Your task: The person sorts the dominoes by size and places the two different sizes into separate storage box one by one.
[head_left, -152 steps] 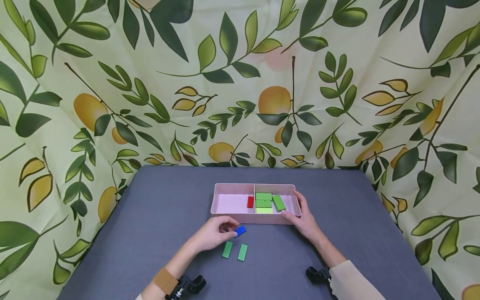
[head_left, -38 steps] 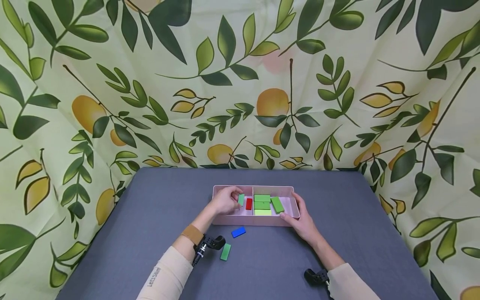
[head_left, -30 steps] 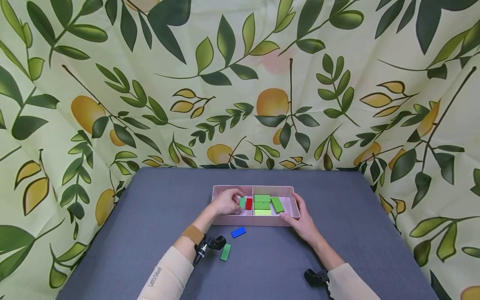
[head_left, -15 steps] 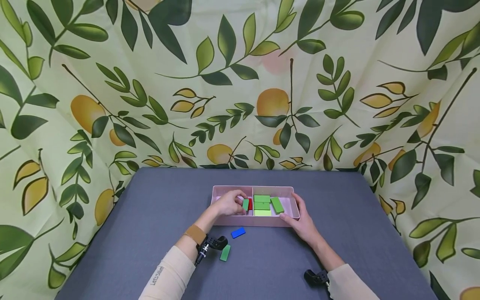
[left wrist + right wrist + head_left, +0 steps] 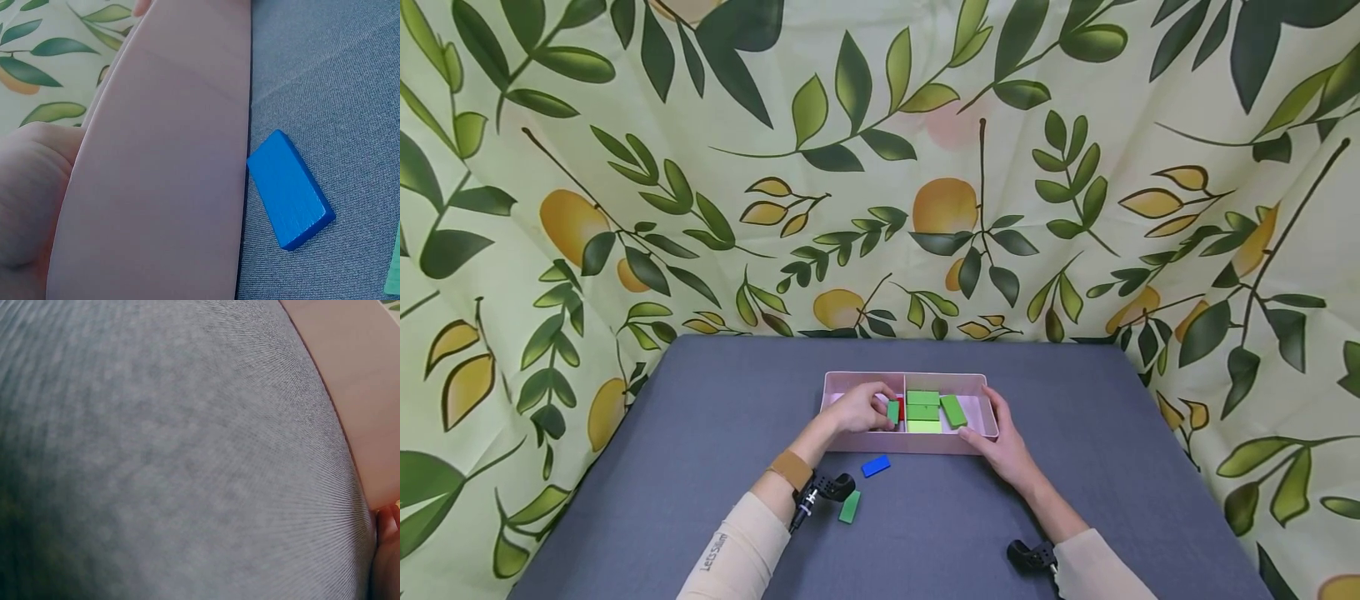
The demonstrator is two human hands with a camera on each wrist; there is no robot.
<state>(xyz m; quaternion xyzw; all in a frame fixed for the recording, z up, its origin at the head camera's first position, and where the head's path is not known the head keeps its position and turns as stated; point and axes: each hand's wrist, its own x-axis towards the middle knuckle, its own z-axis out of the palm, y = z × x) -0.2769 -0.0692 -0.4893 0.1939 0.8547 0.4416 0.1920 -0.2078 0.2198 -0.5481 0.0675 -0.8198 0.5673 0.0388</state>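
Note:
A pink box (image 5: 902,443) with two compartments lies on the table. Inside its left compartment, my left hand (image 5: 852,408) pinches a green block (image 5: 892,412) between thumb and fingers. That block stands close beside a red block (image 5: 901,407), which it partly covers. At the box's right end, my right hand (image 5: 1011,450) grips the wall, thumb at the near side and fingers at the far corner. The left wrist view shows the box's wall (image 5: 156,162) with part of the left hand (image 5: 31,200) behind it; the fingertips are hidden there.
Several green blocks (image 5: 922,412) lie in the right compartment, one tilted (image 5: 953,411). In front of the box, a blue block (image 5: 876,466) and another green block (image 5: 849,507) lie on the grey cloth (image 5: 940,517). A leaf-patterned curtain (image 5: 850,183) hangs behind.
My left hand has left the blue block and brought one green block from the table into the left compartment. Lately it shifted that block right, against the red one. My right hand stays put.

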